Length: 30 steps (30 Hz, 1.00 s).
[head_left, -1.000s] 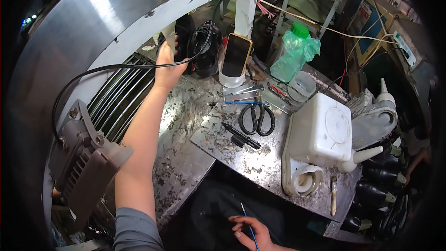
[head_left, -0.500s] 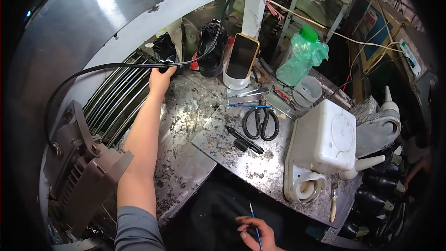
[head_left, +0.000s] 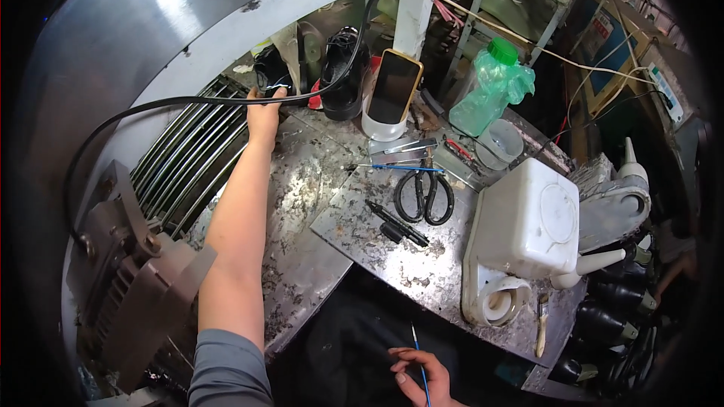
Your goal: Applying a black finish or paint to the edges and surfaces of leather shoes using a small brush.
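My left arm stretches to the back left of the bench, and my left hand [head_left: 264,111] is closed on the near end of a black shoe [head_left: 271,75], thumb on one side and fingers on the other. A black cable crosses in front of the grip and hides part of it. Low in the view, above my lap, my right hand [head_left: 424,378] pinches a thin blue brush [head_left: 424,375], its tip pointing up. Beside the held shoe stands another black shoe [head_left: 338,79] with laces.
Around lie black-handled scissors [head_left: 424,197], a black pen [head_left: 396,224], a phone [head_left: 394,89] in a white holder, a green bottle [head_left: 490,90], a white glue container [head_left: 526,218] and a flat brush [head_left: 541,325]. A metal rack [head_left: 188,147] and a lamp [head_left: 143,279] flank my left arm.
My left hand and the shoe have shifted very slightly, with the fingers now showing on both sides of its end. My right hand still holds the brush, moved a touch right.
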Each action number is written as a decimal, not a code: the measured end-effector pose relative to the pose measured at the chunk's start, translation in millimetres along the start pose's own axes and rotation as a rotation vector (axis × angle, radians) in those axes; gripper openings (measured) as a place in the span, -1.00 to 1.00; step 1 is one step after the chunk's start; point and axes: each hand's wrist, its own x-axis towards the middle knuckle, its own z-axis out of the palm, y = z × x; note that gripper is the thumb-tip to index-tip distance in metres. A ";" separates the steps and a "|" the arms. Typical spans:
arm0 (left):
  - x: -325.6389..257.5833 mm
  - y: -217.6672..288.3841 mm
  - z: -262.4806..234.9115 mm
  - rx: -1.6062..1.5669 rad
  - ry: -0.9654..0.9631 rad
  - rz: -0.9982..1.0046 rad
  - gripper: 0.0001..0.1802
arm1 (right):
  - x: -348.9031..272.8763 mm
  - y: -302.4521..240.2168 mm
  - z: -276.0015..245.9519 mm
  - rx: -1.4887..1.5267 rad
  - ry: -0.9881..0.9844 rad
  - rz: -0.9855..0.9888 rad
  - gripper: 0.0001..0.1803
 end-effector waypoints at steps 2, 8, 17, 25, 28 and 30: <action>-4.2 -1.4 -14.2 -0.028 -0.073 -0.064 -0.15 | -4.1 2.1 -0.4 0.036 -0.015 -0.001 -0.65; -67.9 27.6 -91.6 0.388 -0.006 -0.022 -0.24 | -3.7 3.0 -6.5 -0.095 -0.193 -0.157 -0.62; -365.8 170.6 -290.3 0.923 -0.256 0.357 -0.44 | -40.4 22.4 -12.6 -0.011 -0.185 -0.234 -0.51; -380.8 151.3 -511.6 1.607 0.252 0.040 -0.30 | -73.4 20.3 -11.6 0.046 -0.301 -0.302 -0.53; -364.2 152.9 -507.1 1.528 0.178 0.046 -0.43 | -89.5 19.7 -13.2 0.011 -0.322 -0.333 -0.55; -360.7 153.1 -503.9 1.355 0.147 0.088 -0.53 | -97.6 22.1 -16.2 0.004 -0.299 -0.331 -0.56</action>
